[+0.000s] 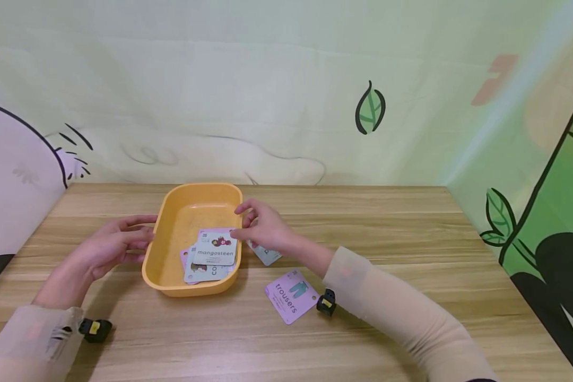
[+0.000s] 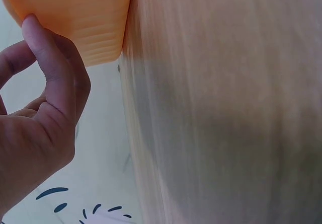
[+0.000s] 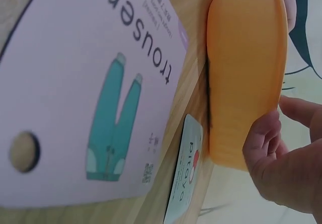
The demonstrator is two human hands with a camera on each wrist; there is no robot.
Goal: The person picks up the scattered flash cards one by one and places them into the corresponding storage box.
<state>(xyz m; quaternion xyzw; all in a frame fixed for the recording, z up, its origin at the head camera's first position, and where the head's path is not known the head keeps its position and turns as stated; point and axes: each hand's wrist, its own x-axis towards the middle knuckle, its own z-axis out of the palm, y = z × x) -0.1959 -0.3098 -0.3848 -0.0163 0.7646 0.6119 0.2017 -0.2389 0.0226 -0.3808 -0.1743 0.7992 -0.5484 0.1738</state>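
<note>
A yellow tray (image 1: pixel 172 254) stands left of centre on the wooden table. In it lie several picture cards, with the mangosteen card (image 1: pixel 214 254) on top. My left hand (image 1: pixel 112 245) touches the tray's left side, fingertips at the rim and outer wall. At the right rim is my right hand (image 1: pixel 267 228), its thumb reaching over the edge by the mangosteen card's corner and its other fingers bent outside the wall (image 3: pixel 241 83). A pitaya card (image 3: pixel 183 171) lies beside the tray, partly hidden under the right hand in the head view. Nearer me is a purple trousers card (image 1: pixel 291 297).
The wooden table (image 1: pixel 410 223) ends at a pale backdrop (image 1: pixel 267 95) printed with leaves and cartoon shapes. Small black devices (image 1: pixel 327 302) sit at both wrists, the right one beside the trousers card.
</note>
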